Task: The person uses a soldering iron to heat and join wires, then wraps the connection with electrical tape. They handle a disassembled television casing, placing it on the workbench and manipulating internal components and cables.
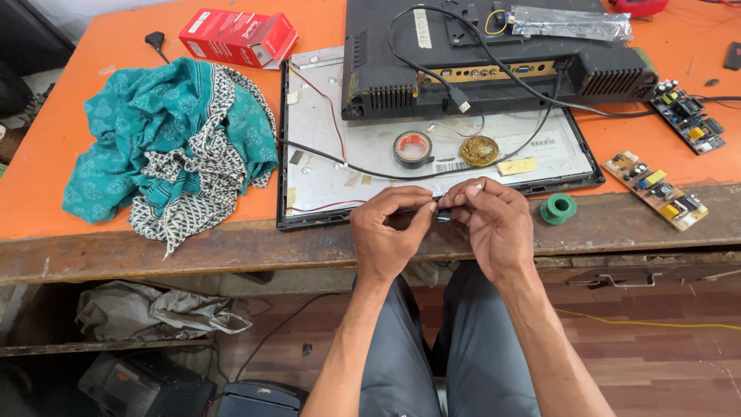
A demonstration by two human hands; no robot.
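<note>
Cable [444,214], small and dark, pinched between left hand [386,232] and right hand [494,224] at bench edge, both closed on it. Seemingly mid-wrapping or joining; next calls for steady fingertip turns. One orange bench [116,208], one opened screen panel [332,162], one teal cloth [170,139], one red box [239,36], two circuit boards [656,189], one tape roll [413,148], one green spool [557,208].

The small dark piece [443,214] pinched between the left hand [386,232] and right hand [494,224] is mostly covered by fingers, too small to identify. Far off, the monitor casing [463,54] runs past the top edge. Near, a dark box [147,390] is cut by the bottom edge.
</note>
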